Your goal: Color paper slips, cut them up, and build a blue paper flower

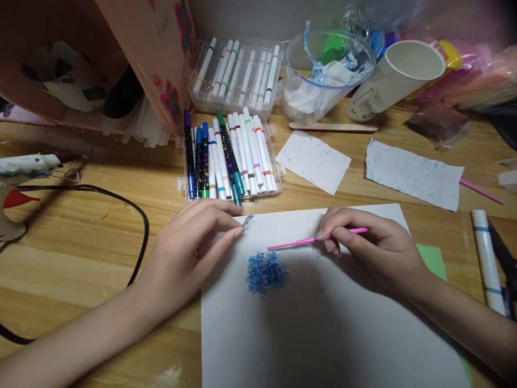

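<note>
Left hand (197, 237): centre-left, fingertips pinching blue scrap (247, 220)
Right hand (369, 240): centre-right, fingers clamped on pink stick (301, 241)
Stick axis: near-level, tip leftward

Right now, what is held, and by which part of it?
The right hand holds the pink stick near its middle. The left hand is at a small blue scrap; whether its fingertips grip it, I cannot tell.

Shreds (265, 273) lie on the paper sheet (234, 339). Behind it sits a marker case (276, 186); left, a cable (146, 226); right, scissors (501, 245).
</note>
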Demonstrator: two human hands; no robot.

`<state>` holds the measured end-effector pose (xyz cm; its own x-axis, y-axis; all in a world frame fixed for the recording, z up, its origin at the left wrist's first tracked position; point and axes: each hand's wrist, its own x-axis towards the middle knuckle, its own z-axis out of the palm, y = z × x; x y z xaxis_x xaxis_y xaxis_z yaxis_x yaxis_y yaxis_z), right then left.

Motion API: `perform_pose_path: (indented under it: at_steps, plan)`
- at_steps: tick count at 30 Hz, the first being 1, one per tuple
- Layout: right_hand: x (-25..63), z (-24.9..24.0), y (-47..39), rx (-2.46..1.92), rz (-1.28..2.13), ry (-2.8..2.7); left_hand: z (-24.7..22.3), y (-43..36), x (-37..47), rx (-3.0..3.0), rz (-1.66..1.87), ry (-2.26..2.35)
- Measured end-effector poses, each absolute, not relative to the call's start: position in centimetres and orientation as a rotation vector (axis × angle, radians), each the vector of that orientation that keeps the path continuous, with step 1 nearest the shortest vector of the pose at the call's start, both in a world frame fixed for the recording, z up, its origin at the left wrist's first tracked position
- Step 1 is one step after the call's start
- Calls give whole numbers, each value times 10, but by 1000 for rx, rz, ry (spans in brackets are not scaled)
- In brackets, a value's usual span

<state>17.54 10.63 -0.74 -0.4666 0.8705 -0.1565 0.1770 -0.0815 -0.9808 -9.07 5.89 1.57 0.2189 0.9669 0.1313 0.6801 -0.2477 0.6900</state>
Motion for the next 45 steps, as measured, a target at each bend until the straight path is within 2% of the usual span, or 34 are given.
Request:
perform_pose_path:
  at_steps: [6,14,23,28,40,45]
  plan:
    - [172,-2,105,-1093,1732,-1693,13,47,-93,2060,690,1517]
    - [165,2,106,-1079,1724,-1774,21,41,-93,2216,662,1515]
    - [168,16,106,-985,1574,-1945,30,41,-86,1604,528,1421]
    - [162,20,109,-1004,1429,-2130,27,43,-87,1629,540,1477]
    - [170,22,118,-704,1397,-2403,25,55,-85,1738,424,1482]
    - [173,24,114,-724,1383,-2418,23,59,-84,1705,359,1449]
